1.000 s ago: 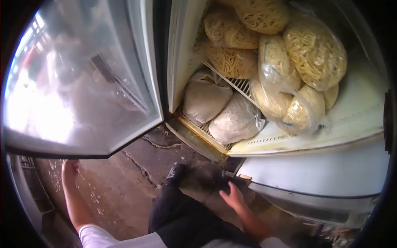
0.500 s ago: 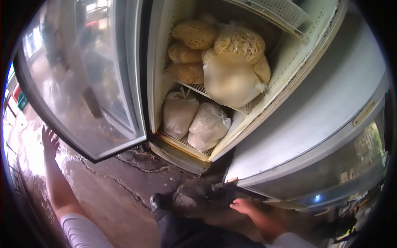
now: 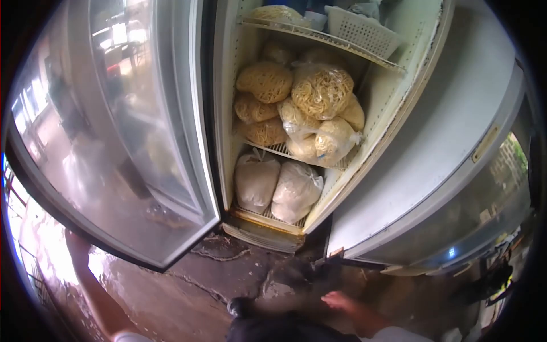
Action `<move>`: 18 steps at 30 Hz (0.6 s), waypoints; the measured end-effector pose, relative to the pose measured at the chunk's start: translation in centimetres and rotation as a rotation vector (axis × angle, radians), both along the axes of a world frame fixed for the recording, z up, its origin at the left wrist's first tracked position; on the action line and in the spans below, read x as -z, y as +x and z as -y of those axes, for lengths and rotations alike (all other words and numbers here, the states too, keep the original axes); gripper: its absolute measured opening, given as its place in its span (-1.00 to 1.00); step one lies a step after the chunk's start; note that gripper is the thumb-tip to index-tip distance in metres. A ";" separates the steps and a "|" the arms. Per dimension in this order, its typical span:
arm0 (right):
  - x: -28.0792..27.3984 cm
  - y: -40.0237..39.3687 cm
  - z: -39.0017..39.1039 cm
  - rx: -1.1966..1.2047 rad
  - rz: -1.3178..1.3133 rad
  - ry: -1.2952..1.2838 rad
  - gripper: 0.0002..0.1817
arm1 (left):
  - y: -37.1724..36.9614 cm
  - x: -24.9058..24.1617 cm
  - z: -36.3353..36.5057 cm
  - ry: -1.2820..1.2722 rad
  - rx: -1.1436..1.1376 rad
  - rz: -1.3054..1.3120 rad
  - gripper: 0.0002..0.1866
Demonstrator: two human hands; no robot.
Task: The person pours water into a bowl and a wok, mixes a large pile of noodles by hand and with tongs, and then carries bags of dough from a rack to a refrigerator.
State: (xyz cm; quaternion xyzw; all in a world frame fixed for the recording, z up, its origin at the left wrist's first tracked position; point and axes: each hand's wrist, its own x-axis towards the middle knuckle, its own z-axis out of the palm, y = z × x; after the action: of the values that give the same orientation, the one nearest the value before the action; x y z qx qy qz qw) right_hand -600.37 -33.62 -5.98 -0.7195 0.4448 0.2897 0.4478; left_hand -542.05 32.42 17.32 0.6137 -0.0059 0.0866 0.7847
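- We have our left hand (image 3: 78,249) at the low edge of the glass door (image 3: 114,154); we can't tell if it grips.
- We see our right hand (image 3: 337,299) over the floor (image 3: 171,296), too blurry to tell how wide.
- We see noodle bags (image 3: 322,91) on a fridge (image 3: 376,111) shelf, pale bags (image 3: 296,192) below.

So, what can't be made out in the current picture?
All in the head view:
Left hand: fingertips unclear at the edge of the glass door.
Right hand: fingers blurred together.
Rear noodle bag: partly hidden by bags in front.
White basket: contents cut off by the top edge.
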 end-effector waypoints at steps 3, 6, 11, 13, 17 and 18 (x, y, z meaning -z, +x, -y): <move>-3.6 8.3 -3.2 -0.396 0.272 -0.167 -0.47 | -5.0 1.4 -1.1 -0.021 0.067 -0.084 -0.57; -9.0 13.5 -6.5 -0.478 0.392 -0.150 -0.43 | -11.2 1.0 0.6 -0.155 0.126 -0.226 -0.58; -14.8 16.4 -9.8 -0.563 0.605 -0.012 -0.38 | -22.4 4.8 6.4 -0.049 0.196 -0.400 -0.34; -16.2 16.1 -10.8 -0.589 0.739 0.025 -0.38 | -27.3 8.7 10.1 -0.073 0.147 -0.615 -0.34; -20.7 14.7 -11.7 -0.462 0.817 0.341 -0.29 | -39.6 19.5 13.1 0.506 0.456 -1.097 -0.61; -21.4 14.2 -11.7 -0.480 1.063 0.244 -0.23 | -42.9 21.4 13.8 0.697 0.617 -1.080 -0.61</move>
State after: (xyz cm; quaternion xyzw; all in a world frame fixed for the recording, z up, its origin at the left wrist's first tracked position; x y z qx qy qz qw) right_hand -586.15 -21.91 15.39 -0.7897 -0.0520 0.0319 0.6105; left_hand -584.91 18.66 -4.05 0.7565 0.1831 -0.4625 0.4247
